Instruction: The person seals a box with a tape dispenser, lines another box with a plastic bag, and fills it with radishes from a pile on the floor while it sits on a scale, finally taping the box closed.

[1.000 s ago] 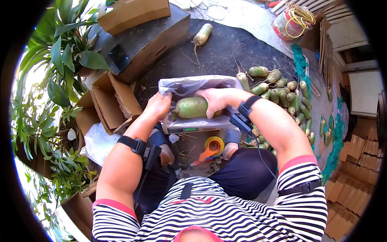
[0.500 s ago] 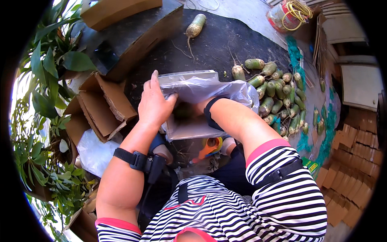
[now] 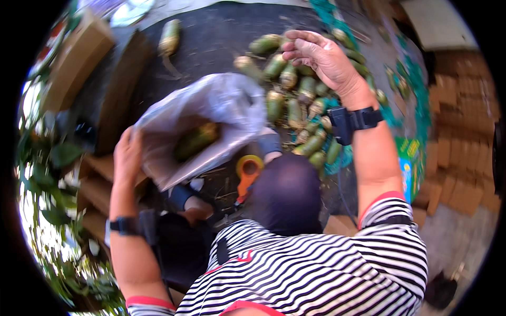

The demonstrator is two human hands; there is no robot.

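Note:
A cardboard box lined with a clear plastic bag (image 3: 224,97) stands before me, its mouth spread wide. Inside it lies a green radish (image 3: 195,141), dark and slightly blurred. My left hand (image 3: 128,155) grips the left edge of the lined box, thumb against the rim. Off to the right, my right hand (image 3: 320,55) hovers over a heap of green radishes (image 3: 307,90) on the dark ground sheet. Its fingers are half bent and apart, and nothing shows in them.
An orange tape dispenser (image 3: 247,176) lies by my feet. One radish (image 3: 169,38) rests alone at the far left. Brown cartons (image 3: 79,60) and plants (image 3: 58,210) line the left side. Green netting (image 3: 419,110) and stacked cardboard (image 3: 464,158) are at the right.
My right hand has come out of the box and swung over the radish heap. The box has shifted left and tilted with my left hand, and a radish now shows inside.

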